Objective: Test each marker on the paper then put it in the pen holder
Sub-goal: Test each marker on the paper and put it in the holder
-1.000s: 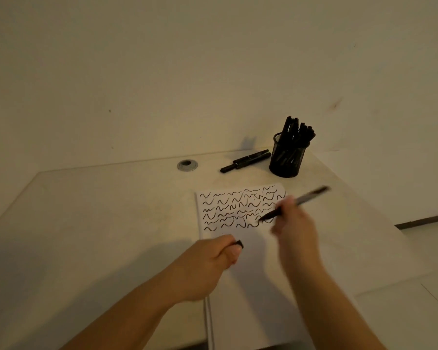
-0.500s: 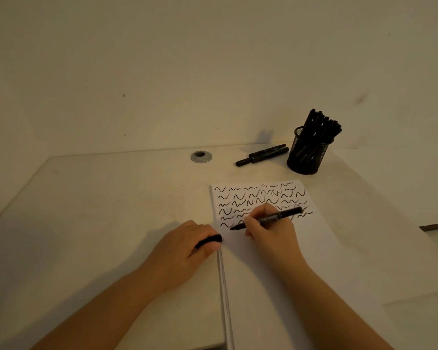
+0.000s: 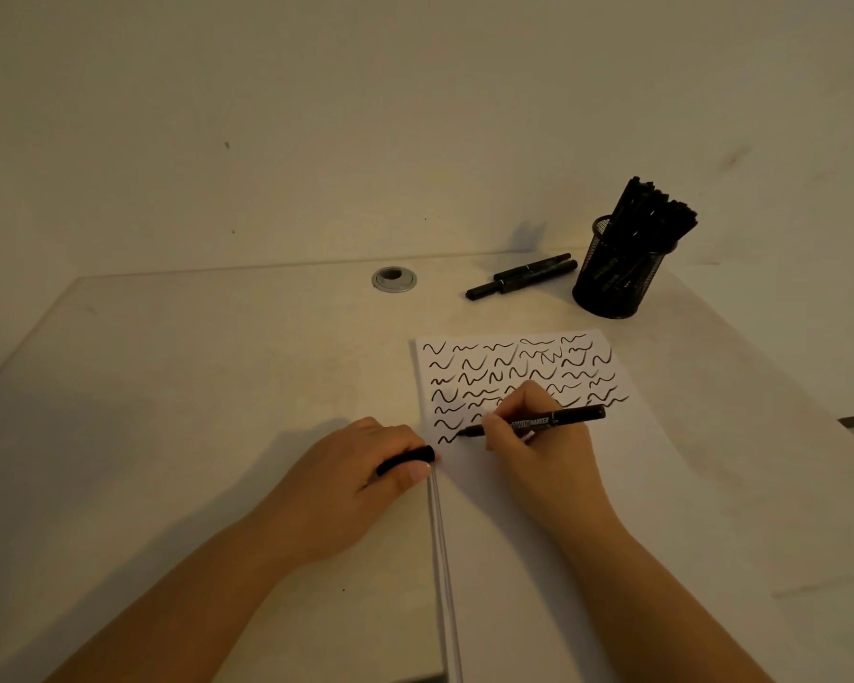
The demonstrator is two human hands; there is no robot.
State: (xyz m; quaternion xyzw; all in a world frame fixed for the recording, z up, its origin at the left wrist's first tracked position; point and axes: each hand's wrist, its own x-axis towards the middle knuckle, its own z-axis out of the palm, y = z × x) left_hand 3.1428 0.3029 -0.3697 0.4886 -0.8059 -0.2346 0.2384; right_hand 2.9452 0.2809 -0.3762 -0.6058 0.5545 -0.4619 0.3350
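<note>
My right hand (image 3: pixel 538 441) grips an uncapped black marker (image 3: pixel 553 420), its tip touching the white paper (image 3: pixel 538 510) at the lower left of several rows of black squiggles. My left hand (image 3: pixel 351 485) rests at the paper's left edge and holds the marker's black cap (image 3: pixel 408 458) between thumb and fingers. A black mesh pen holder (image 3: pixel 617 281) stands at the back right, filled with several black markers. Two more black markers (image 3: pixel 523 277) lie side by side on the table just left of the holder.
The paper is the top sheet of a pad lying on a pale table (image 3: pixel 193 386) set against a bare wall. A round metal grommet (image 3: pixel 394 279) sits in the table near the back edge.
My right hand brought the marker down from the air onto the paper and moved its tip to the lower left squiggles. My left hand with the cap settled onto the pad's left edge.
</note>
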